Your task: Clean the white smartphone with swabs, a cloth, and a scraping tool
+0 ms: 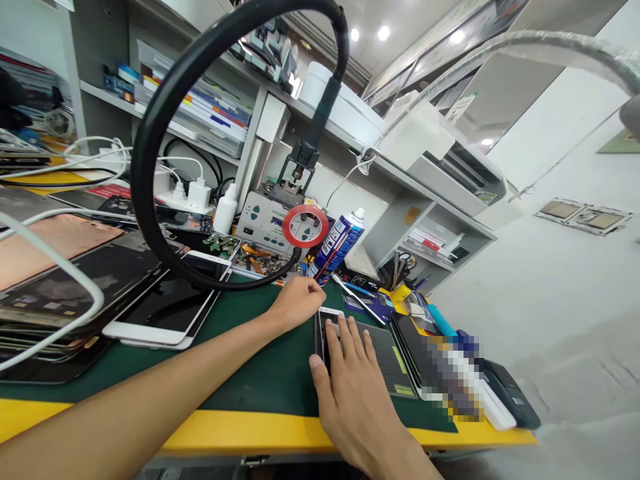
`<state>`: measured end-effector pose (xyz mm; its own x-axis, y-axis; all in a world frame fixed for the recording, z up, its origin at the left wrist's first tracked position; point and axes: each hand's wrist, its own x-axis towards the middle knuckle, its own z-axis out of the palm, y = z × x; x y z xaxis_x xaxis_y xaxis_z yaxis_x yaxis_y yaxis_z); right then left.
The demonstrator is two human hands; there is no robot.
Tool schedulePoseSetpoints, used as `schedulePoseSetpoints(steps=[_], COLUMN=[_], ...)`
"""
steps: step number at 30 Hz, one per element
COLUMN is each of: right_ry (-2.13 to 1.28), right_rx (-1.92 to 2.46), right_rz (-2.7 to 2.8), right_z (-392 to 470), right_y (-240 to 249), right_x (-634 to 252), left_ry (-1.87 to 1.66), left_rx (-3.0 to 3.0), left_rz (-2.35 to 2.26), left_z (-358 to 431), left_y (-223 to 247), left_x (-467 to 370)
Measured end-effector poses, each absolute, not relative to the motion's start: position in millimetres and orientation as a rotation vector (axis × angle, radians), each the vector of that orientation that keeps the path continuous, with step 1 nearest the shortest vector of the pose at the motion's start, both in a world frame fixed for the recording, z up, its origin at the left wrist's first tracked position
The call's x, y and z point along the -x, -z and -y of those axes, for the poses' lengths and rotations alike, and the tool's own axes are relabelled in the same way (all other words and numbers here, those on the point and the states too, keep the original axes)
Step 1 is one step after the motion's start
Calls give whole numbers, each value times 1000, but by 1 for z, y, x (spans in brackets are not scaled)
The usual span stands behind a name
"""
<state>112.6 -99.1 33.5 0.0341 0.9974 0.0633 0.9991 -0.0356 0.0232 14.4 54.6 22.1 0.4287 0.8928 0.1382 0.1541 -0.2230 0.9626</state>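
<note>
Green mat (265, 383): my right hand (354, 383) lies spread over a phone (323, 328); my left hand (299, 303) curls, contents hidden. Overpressing could crack the phone.

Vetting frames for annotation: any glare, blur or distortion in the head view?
Head view: ceiling lights burn out to white spots; head view: shelving looks tilted, with wide-angle stretch toward the edges; head view: a pixelated patch hides detail at right; head view: left hand and right hand show no obvious motion blur.

A green mat (270, 380) on the yellow bench (240, 430) carries white-framed screens (160, 303).
</note>
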Motion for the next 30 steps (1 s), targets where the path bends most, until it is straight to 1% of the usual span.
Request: schedulePoseSetpoints(steps=[2,8,17,23,26,30], right_ry=[98,-166,-179,-274,-286,-248], right_rx=[2209,2243,2164,2067,2068,2083], right_rz=[2181,2181,2189,2306,2274,2203], right_z=[99,94,125,144,140,121], right_y=[-34,-33,-19,-2,-5,-23], right_x=[-112,-112,-115,-130,-129,-119], left_ry=[-908,-915,-916,-871,-851,-878], left_rx=[-1666,-1669,-1676,-1678,-1683,-1675], left_rz=[-922,-922,-930,-906,-906,-917], left_z=[-55,-56,-59,-59,-59,-59], left_y=[-22,-21,-14,-11,-10,-10], left_x=[-15,-15,-18,-19,-19,-20])
